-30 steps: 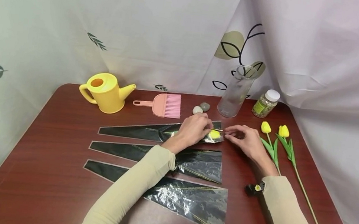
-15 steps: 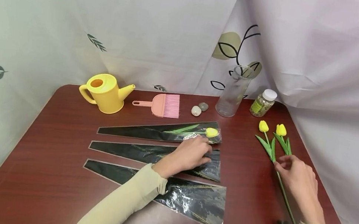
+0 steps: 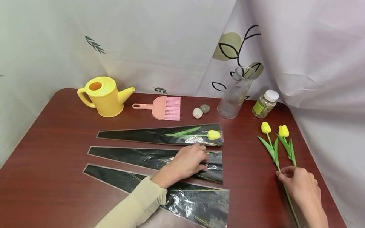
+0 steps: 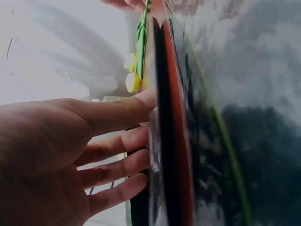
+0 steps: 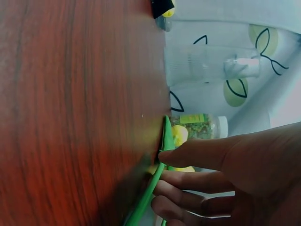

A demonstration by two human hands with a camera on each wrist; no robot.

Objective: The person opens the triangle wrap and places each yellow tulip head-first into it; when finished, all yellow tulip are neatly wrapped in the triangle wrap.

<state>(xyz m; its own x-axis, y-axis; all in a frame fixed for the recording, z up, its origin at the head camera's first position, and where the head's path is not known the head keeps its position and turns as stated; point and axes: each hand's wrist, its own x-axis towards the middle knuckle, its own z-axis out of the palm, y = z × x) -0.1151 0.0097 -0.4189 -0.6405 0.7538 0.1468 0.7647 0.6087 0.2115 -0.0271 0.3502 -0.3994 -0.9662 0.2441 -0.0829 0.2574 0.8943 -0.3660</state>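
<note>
In the head view my right hand (image 3: 301,187) pinches the green stem of a yellow tulip (image 3: 266,127), which lies on the table; the right wrist view shows the thumb and fingers (image 5: 190,155) at the stem. A second tulip (image 3: 283,131) lies just right of it, its stem partly hidden by that hand. My left hand (image 3: 185,162), fingers loosely bent, rests over the middle black clear-fronted flower sleeve (image 3: 112,152). Behind it, the far sleeve (image 3: 132,133) has a yellow tulip (image 3: 214,135) inside. The near sleeve (image 3: 198,207) lies flat under the left forearm.
Along the back stand a yellow watering can (image 3: 107,99), a pink brush with dustpan (image 3: 160,107), two stones (image 3: 198,113), a tall clear vase (image 3: 236,94) and a white-lidded jar (image 3: 265,104). A fabric curtain (image 3: 161,31) hangs behind the brown table (image 3: 42,172).
Both hands have left the far sleeve, exposing the tulip inside it. The left hand came nearer to the middle sleeve; the right moved right and took the tulip's stem.
</note>
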